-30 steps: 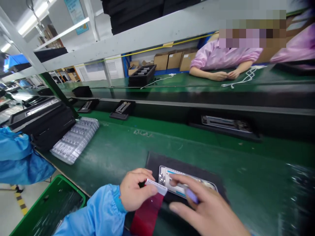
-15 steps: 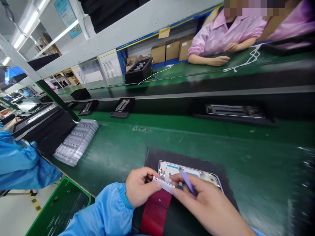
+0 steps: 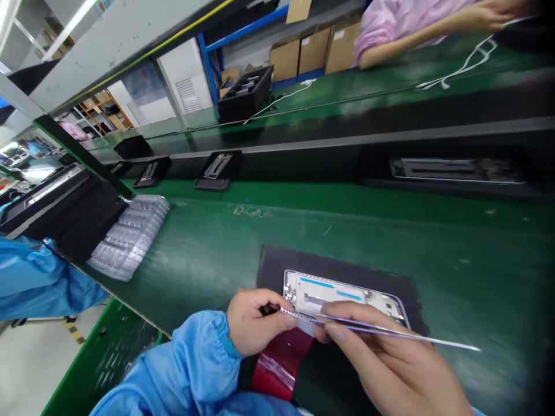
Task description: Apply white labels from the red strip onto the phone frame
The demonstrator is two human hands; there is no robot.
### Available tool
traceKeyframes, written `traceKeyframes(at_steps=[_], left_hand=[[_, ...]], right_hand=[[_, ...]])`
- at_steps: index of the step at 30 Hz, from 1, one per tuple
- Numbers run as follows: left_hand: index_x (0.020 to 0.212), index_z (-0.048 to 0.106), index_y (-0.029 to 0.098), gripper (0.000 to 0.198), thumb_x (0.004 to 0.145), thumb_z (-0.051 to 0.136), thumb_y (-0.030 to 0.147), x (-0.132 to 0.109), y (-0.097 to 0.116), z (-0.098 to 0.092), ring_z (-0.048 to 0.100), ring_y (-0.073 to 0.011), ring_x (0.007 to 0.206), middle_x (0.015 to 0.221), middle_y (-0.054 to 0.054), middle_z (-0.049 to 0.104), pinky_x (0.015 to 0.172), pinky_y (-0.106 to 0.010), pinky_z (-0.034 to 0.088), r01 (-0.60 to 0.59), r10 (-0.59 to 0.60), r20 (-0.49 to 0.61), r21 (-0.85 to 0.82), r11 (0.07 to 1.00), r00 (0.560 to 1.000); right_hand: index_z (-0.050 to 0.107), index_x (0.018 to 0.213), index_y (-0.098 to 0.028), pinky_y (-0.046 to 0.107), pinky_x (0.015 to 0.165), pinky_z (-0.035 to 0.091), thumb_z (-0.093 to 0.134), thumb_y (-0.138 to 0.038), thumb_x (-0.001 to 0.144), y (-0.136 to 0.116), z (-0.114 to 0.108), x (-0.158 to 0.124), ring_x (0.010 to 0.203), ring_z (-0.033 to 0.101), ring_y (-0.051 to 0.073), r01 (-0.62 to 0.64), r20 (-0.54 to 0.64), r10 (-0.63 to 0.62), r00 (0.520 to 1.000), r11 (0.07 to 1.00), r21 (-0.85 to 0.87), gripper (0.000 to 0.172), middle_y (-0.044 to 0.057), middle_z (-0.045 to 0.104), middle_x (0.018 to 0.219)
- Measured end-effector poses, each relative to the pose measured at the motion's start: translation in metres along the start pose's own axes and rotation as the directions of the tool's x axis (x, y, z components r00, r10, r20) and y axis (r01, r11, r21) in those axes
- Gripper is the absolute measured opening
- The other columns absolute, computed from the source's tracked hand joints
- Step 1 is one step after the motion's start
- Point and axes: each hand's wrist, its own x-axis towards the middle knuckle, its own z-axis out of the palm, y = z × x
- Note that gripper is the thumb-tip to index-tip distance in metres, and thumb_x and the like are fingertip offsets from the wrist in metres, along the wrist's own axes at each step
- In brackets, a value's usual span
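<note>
My left hand [image 3: 254, 326] pinches one end of a narrow white strip with a row of black marks [image 3: 305, 325] between thumb and fingers. Held in my right hand [image 3: 390, 361] is a pair of slim metal tweezers [image 3: 442, 342]; their tips lie close to the strip's right end, and whether they grip it I cannot tell. Just beyond both hands, a silver phone frame [image 3: 318, 292] with blue strips rests on a black mat [image 3: 273, 263]. My right fingers cover its near edge. Beneath the strip lies a glossy red film [image 3: 277, 364].
Black trays with phone frames [image 3: 455, 169] [image 3: 217, 167] stand along the line behind. At left are a clear plastic tray stack [image 3: 130, 237], a co-worker's blue sleeve [image 3: 39, 283] and a green crate [image 3: 93, 358]. Across the bench, another person's arm [image 3: 407, 43] shows beside white cables [image 3: 466, 69].
The tweezers have turned from pointing steeply to lying almost level, tips at the strip. The strip is tilted more edge-on. My view has shifted, and the far person's hands have moved right.
</note>
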Motion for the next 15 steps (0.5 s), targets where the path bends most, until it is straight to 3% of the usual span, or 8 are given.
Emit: traceKeyframes(at_steps=[8,15], left_hand=[[0.085,0.078,0.013,0.023,0.081,0.079,0.036,0.0007,0.0003,-0.0021,0.059,-0.0132,0.06,0.069,-0.004,0.072,0.058,-0.023,0.045,-0.058,0.056,0.024,0.066,0.996,0.998],[0.084,0.078,0.014,0.018,0.081,0.079,0.031,0.0018,0.0015,-0.002,0.062,-0.0139,0.061,0.07,-0.004,0.073,0.06,-0.023,0.047,-0.076,0.074,0.028,0.084,0.994,0.997]], right_hand=[[0.073,0.097,-0.026,0.029,0.081,0.06,0.059,-0.046,0.093,-0.0004,0.0035,-0.001,0.088,0.073,0.021,0.037,0.014,-0.036,0.999,0.995,-0.088,0.024,0.005,0.076,0.096],[0.074,0.096,-0.026,0.03,0.077,0.06,0.059,-0.051,0.092,-0.0015,0.0047,0.0025,0.084,0.074,0.022,0.001,0.029,0.001,1.0,0.998,-0.07,0.029,0.006,0.077,0.094]])
